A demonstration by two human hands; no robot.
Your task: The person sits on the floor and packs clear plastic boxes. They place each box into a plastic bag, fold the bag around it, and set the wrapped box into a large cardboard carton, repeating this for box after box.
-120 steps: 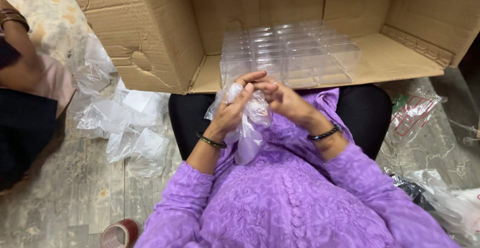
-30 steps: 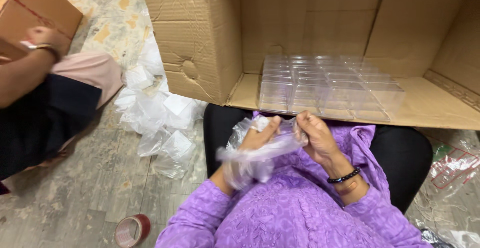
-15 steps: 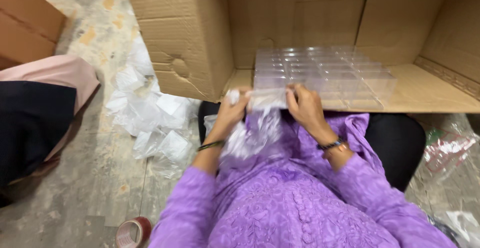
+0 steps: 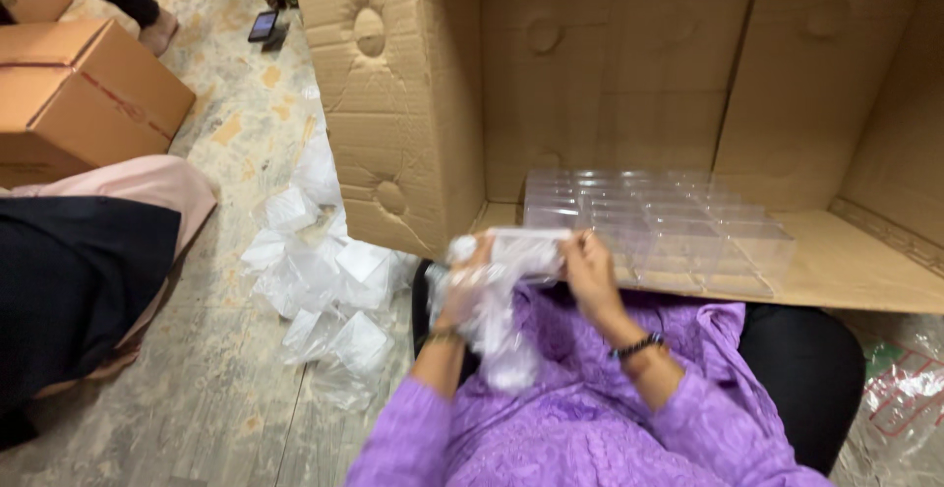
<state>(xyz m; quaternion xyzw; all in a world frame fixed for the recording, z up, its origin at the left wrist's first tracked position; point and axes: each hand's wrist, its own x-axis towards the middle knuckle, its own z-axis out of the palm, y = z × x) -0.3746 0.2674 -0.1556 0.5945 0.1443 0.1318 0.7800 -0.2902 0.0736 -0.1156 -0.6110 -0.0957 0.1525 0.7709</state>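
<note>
My left hand (image 4: 462, 285) grips a crumpled clear plastic bag (image 4: 492, 334) that hangs down over my purple sleeve and lap. My right hand (image 4: 590, 275) holds one end of a small clear plastic box (image 4: 526, 249) that sticks out of the bag's mouth. Both hands are raised at the open front edge of a big cardboard carton (image 4: 413, 103) lying on its side. Inside the carton, just beyond my hands, stand rows of identical clear plastic boxes (image 4: 669, 226) on the carton's floor.
A heap of empty clear bags (image 4: 324, 290) lies on the floor left of my knees. Another person in black and pink (image 4: 88, 271) sits at the left. A closed brown carton (image 4: 84, 93) stands far left. More plastic wrapping (image 4: 905, 398) lies at the right.
My hands have lifted from my lap toward the carton's edge, and the clear box now shows out of the bag. The view has tilted up and left.
</note>
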